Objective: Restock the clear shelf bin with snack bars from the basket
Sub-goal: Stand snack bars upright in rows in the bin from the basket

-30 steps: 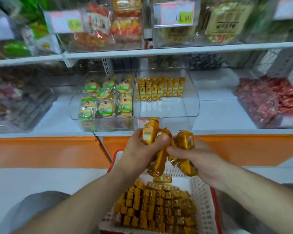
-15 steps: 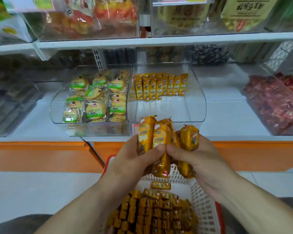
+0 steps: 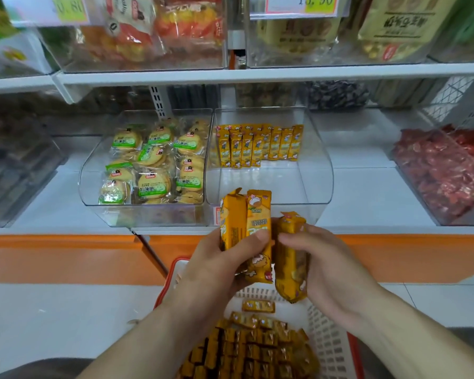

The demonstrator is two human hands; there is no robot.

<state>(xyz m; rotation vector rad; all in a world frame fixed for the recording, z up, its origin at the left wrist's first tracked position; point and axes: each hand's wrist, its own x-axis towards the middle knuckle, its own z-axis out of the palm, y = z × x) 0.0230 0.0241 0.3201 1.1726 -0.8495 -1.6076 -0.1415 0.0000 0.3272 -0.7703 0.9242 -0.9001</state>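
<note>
My left hand (image 3: 216, 266) grips two upright yellow snack bars (image 3: 246, 222), thumb across their fronts. My right hand (image 3: 329, 263) holds another yellow snack bar (image 3: 289, 258) right beside them. Both hands hover just in front of the clear shelf bin (image 3: 320, 170), below its front lip. A row of the same yellow bars (image 3: 257, 146) stands at the back of the bin; its front half shows bare floor. Below my hands, the white and red basket (image 3: 329, 348) holds several more yellow bars (image 3: 252, 348).
A neighbouring clear bin (image 3: 93, 181) on the left holds green-labelled cracker packs (image 3: 153, 162). A bin of red wrapped sweets (image 3: 446, 170) sits at the right. An upper shelf (image 3: 257, 75) with bagged snacks overhangs the bins. An orange band (image 3: 66, 255) runs below the shelf edge.
Both hands have risen with the bars towards the bin's front lip. The bars in my left hand now stand straighter, side by side. The view has moved closer to the shelf.
</note>
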